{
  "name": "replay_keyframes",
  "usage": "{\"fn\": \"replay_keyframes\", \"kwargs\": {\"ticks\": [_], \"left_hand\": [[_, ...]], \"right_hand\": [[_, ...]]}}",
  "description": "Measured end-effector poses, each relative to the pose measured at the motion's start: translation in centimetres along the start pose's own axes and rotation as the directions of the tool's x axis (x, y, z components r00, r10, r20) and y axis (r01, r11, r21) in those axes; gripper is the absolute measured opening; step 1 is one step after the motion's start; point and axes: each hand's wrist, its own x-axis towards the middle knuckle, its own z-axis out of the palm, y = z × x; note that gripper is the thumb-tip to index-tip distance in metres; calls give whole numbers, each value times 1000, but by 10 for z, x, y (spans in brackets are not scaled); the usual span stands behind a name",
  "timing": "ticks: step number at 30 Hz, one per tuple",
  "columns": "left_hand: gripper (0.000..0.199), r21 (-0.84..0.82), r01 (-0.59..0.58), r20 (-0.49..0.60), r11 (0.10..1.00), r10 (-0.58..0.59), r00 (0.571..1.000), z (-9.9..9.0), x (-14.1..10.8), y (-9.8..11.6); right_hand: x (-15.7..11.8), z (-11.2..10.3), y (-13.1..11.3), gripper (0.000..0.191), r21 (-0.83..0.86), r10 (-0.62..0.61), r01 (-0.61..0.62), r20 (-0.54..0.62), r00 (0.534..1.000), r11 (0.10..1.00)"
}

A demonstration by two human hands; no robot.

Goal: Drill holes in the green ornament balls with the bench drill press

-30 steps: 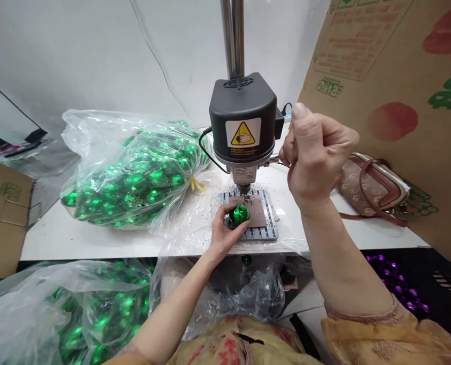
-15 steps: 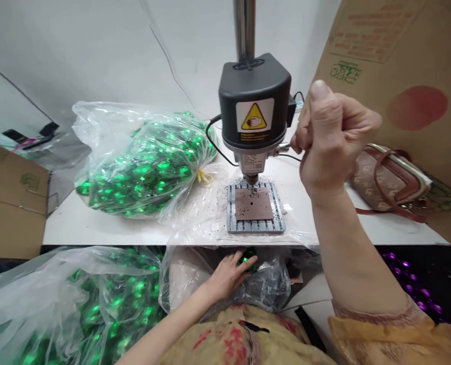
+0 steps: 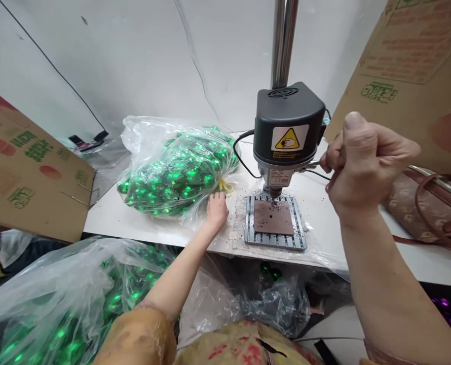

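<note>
My right hand (image 3: 366, 157) is closed round the small metal lever (image 3: 312, 163) on the side of a black drill press (image 3: 288, 121). Beneath the drill chuck, a brown square plate (image 3: 273, 220) with a dark hole lies on the slotted metal base (image 3: 275, 242), dotted with dark shavings. My left hand (image 3: 218, 207) rests at the tied neck of a clear bag full of shiny green balls (image 3: 180, 172), just below its yellow tie (image 3: 225, 186). Its fingers are bent down, and whether they grip the plastic cannot be seen.
Cardboard boxes (image 3: 35, 167) stand at the left and right. A patterned handbag (image 3: 419, 208) sits on the white table (image 3: 134, 223) at the right. Below the front edge are an open bag of green balls (image 3: 69, 304) and crumpled clear plastic (image 3: 278, 304).
My left hand has moved up from a green ball below the table edge to the tied bag, letting the ball go. The view has shifted left; my right hand stays on the lever.
</note>
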Motion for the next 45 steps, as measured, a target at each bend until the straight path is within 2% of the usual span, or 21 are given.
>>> {"fn": "replay_keyframes", "kwargs": {"ticks": [4, 11, 16, 22, 28, 35, 45], "left_hand": [[38, 86, 46, 50, 995, -50, 997, 6, 16, -3], [44, 146, 49, 83, 988, -62, 995, 17, 15, 0], [45, 144, 91, 114, 985, -108, 988, 19, 17, -7], [55, 121, 148, 99, 981, -161, 982, 20, 13, -13], [57, 16, 190, 98, 982, -191, 977, 15, 25, -32], [53, -127, 138, 79, 982, -128, 989, 11, 48, -56], [60, -367, 165, 29, 915, -166, 986, 19, 55, -59]], "right_hand": [[0, -1, 0, 48, 14, -1, 1, 4, 1000, 1000], [-1, 0, 0, 48, 45, -10, 11, -12, 1000, 999], [0, 0, -1, 48, 25, -7, 8, -8, 1000, 1000], [-1, -1, 0, 48, 34, -5, 6, -7, 1000, 999], [-1, -1, -1, 48, 34, -13, 13, 0, 1000, 999], [0, -1, 0, 49, 23, -6, 6, -10, 1000, 1000], [-2, -2, 0, 50, 18, 5, -5, 1, 1000, 1000]]}}
